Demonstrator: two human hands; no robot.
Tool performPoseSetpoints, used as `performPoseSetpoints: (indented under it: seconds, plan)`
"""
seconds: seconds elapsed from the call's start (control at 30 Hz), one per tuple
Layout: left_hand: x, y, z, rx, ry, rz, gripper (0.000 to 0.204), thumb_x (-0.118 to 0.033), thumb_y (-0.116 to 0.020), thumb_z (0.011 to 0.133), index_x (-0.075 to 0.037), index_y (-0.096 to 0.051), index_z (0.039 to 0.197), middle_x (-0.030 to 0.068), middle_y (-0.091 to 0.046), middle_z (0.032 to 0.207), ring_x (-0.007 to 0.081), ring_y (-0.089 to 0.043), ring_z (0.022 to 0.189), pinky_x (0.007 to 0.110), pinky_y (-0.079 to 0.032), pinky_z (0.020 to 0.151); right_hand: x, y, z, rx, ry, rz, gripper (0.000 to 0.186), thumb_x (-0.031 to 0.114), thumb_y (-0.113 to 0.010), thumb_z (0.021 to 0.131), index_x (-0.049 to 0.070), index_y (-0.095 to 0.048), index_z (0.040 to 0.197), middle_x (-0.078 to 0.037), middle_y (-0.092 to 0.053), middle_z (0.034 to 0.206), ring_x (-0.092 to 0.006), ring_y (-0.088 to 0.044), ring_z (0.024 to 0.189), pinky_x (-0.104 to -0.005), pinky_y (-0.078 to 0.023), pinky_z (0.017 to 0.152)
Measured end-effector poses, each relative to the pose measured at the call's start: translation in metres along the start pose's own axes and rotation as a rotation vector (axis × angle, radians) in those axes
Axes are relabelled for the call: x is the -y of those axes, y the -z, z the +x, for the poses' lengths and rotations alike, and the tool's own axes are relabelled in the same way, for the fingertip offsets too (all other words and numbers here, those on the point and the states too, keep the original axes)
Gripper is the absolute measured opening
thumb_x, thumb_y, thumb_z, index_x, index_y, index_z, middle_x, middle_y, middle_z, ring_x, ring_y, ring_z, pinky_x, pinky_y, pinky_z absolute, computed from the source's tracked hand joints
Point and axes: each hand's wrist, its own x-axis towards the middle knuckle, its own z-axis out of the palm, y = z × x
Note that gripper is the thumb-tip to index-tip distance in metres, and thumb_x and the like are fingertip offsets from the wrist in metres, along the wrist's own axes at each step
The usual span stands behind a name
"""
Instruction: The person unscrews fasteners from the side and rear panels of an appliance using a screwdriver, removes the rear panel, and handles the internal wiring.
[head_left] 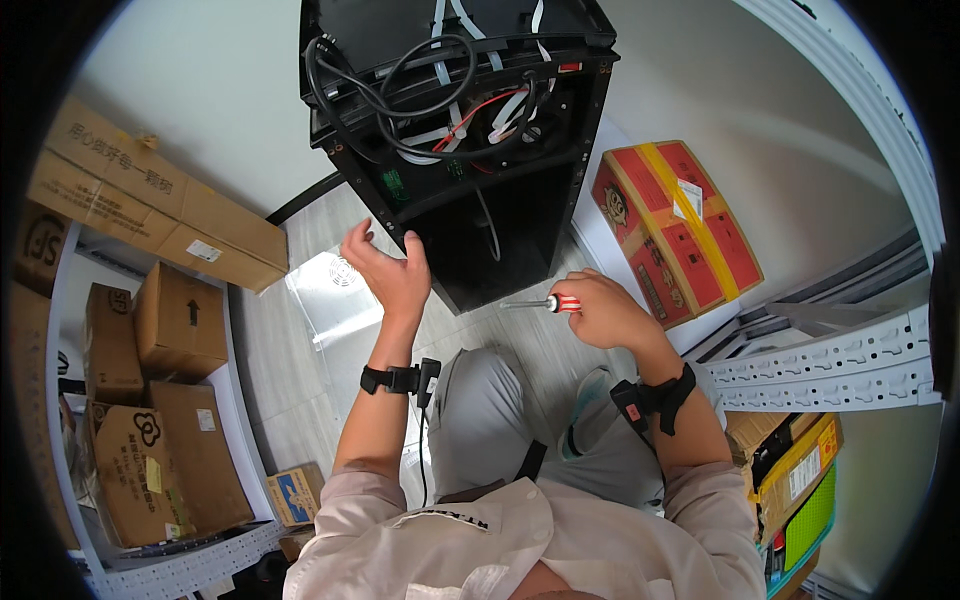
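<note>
In front of me stands a tall black appliance cabinet (480,235) with its facing side exposed. Coiled black cable (430,65), pale tubes (440,70) and a red wire (470,118) show in its upper part. My left hand (393,282) is raised by the cabinet's left edge, thumb and fingers apart, holding nothing; whether a fingertip touches the frame I cannot tell. My right hand (612,312) is wrapped round the red and white handle of a screwdriver (562,303). Its metal shaft points left, in front of the cabinet's lower part and apart from it.
A shiny metal panel (345,300) with vent holes lies on the floor at left. Shelving on the left holds several cardboard boxes (180,320). At right are a red carton (680,235) with yellow tape and a white perforated rack (830,370).
</note>
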Motion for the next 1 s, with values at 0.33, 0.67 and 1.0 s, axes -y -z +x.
performPoseSetpoints:
  seconds: [0.33,0.67,1.0]
  plan:
    - [-0.109,0.002,0.075,0.296,-0.126,-0.159,0.048,-0.014,-0.061,0.09,-0.001,-0.049,0.135,0.0188,-0.053,0.127,0.0176,-0.064,0.074,0.029,-0.052,0.072,0.025,0.015,0.014,-0.219,-0.023,0.136,0.017,0.011,-0.064,0.074,0.007,-0.068,0.09,-0.01,-0.066,0.086,-0.0331,-0.063,0.08,-0.0396,-0.051,0.071]
    - [-0.092,-0.025,0.092,0.385,-0.189,-0.177,0.033,-0.021,-0.062,0.094,0.002,-0.06,0.118,0.0157,-0.061,0.107,0.0209,-0.068,0.069,0.031,-0.052,0.063,0.028,0.007,0.022,-0.219,-0.066,0.128,0.018,0.017,-0.064,0.076,0.009,-0.068,0.091,-0.009,-0.067,0.089,-0.034,-0.064,0.082,-0.0415,-0.052,0.072]
    - [-0.087,-0.026,0.09,0.344,-0.051,-0.336,0.031,-0.013,-0.072,0.087,0.003,-0.062,0.112,0.0117,-0.062,0.102,0.0169,-0.07,0.072,0.026,-0.054,0.06,0.033,0.001,0.016,-0.214,-0.074,0.107,0.017,0.016,-0.068,0.076,0.005,-0.067,0.089,-0.013,-0.066,0.084,-0.034,-0.064,0.077,-0.0405,-0.051,0.068]
